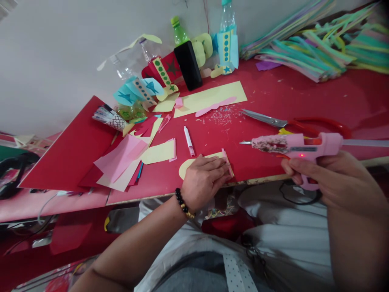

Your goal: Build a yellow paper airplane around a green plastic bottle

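Note:
My left hand point(205, 176), with a beaded bracelet at the wrist, lies flat across a pale yellow paper piece point(184, 167) at the table's front edge. A narrow pink paper strip point(229, 163) runs along that piece's right end, under my fingertips. My right hand point(340, 176) is wrapped round the handle of a pink glue gun point(330, 142). Its metal nozzle points left, a red light glows on its side, and a glue stick point(364, 143) sticks out behind. A white pen point(188, 140) lies just beyond my left hand.
Red-handled scissors point(264, 118) lie behind the glue gun. Coloured paper sheets point(121, 156) and a pen cup point(117, 121) are at the left. Decorated plastic bottles point(227, 44) and a black phone point(188, 67) stand along the wall. Bundled pastel strips point(304, 56) fill the back right.

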